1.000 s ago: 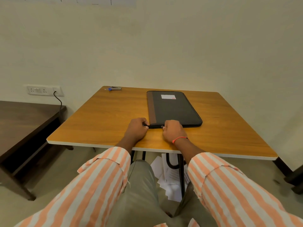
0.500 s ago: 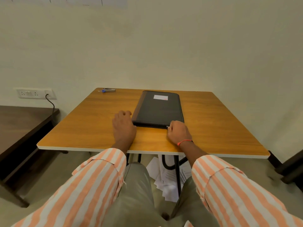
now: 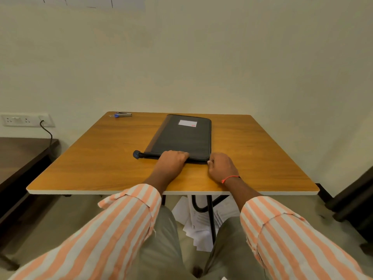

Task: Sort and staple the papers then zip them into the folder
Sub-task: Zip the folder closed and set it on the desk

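A dark grey zip folder point(image 3: 181, 138) with a white label lies flat on the wooden table point(image 3: 90, 162), its near edge towards me. My left hand point(image 3: 172, 159) rests on that near edge with curled fingers gripping it. My right hand point(image 3: 221, 166) pinches the zipper pull at the folder's near right corner. A dark zipper tail end point(image 3: 136, 154) sticks out past the near left corner. A blue and silver stapler point(image 3: 121, 114) lies at the table's far left corner. No papers show on the table.
Loose white papers point(image 3: 198, 223) lie on the floor under the table beside its black leg. A dark wooden bench point(image 3: 22, 156) stands at the left, below a wall socket point(image 3: 24, 119) with a black cable. Dark furniture point(image 3: 355, 199) sits at the right.
My right hand has drawn the zipper along the near edge to the right corner. My left hand moved from the table beside the folder onto its near edge. The folder has turned slightly.
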